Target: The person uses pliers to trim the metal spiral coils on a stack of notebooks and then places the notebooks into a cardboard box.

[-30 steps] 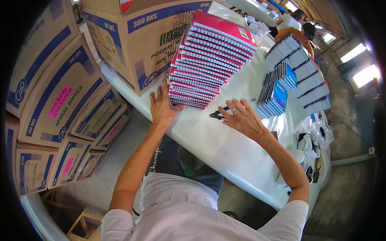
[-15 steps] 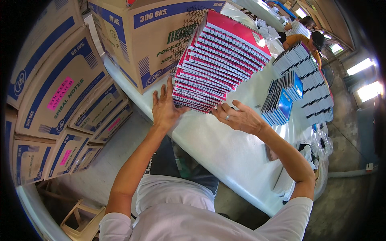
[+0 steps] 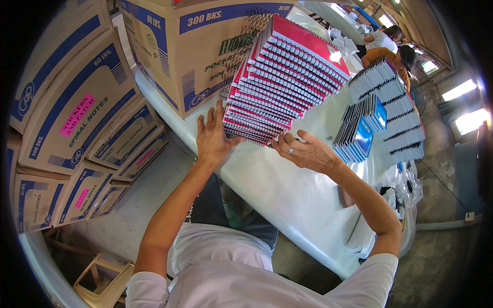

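Red spiral notebooks: stacked by the near edge of the table, beside a carton.
Your left hand: fingers spread against the stack's near-left corner.
Your right hand: fingers curled at its near-right corner; I can't tell whether they're clamped on anything.
Progress: bindings look done; wire tails suggest end work remains, amount unclear.

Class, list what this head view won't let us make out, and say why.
All in the head view:
Right hand: what it holds, if anything; its own fingers hide it.
Red notebooks: exact count; the bottom ones are too small and tightly packed.
Carton beside them: its contents, cut off by the upper edge.
Person in yellow: hands, hidden behind the white stack.
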`<state>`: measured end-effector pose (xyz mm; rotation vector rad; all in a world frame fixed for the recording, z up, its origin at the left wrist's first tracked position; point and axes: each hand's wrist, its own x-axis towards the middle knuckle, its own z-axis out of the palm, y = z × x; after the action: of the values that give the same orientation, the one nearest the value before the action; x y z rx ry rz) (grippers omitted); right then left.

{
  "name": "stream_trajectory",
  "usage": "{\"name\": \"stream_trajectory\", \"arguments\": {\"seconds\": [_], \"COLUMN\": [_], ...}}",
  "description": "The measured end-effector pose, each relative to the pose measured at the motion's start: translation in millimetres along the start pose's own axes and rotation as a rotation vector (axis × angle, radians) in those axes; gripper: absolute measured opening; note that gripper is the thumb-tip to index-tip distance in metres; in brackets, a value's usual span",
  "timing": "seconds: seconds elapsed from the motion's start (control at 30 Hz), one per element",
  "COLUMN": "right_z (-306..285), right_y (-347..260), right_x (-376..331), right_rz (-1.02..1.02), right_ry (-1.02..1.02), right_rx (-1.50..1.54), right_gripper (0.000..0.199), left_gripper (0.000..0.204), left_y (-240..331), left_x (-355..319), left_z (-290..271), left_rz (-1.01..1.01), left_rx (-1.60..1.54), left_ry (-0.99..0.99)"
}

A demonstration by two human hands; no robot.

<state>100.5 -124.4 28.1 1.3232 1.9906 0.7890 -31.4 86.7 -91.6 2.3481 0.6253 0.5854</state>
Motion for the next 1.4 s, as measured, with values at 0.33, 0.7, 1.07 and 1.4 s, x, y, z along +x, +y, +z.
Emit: {"name": "stream_trajectory", "arguments": {"seconds": [0.33, 0.7, 1.07, 1.4], "right_z": [-8.2, -28.2, -15.8, -22.5], "right_y": [-13.4, -32.8, -14.3, -15.1], "right_x": [10.6, 8.9, 4.6, 9.9], "right_rz": [0.095, 0.358, 0.066, 0.05], "right_ry": [-0.051, -0.109, -0.108, -0.082], "right_rx": [0.078, 0.17, -0.104, -0.119], "right_gripper": [0.034, 0.047, 0.048, 0.041], "left_gripper": [0.121, 0.124, 0.121, 0.119], "left_y": [-2.5, 2.5, 1.9, 0.3], "left_x": [-0.8, -1.9, -1.9, -3.4], "left_z": [0.4, -6.9, -4.4, -1.9], "left_rz": [0.029, 0.002, -0.005, 0.012], "left_rx": [0.017, -0.032, -0.032, -0.023], "left_ry": [0.027, -0.006, 0.005, 0.025]}}
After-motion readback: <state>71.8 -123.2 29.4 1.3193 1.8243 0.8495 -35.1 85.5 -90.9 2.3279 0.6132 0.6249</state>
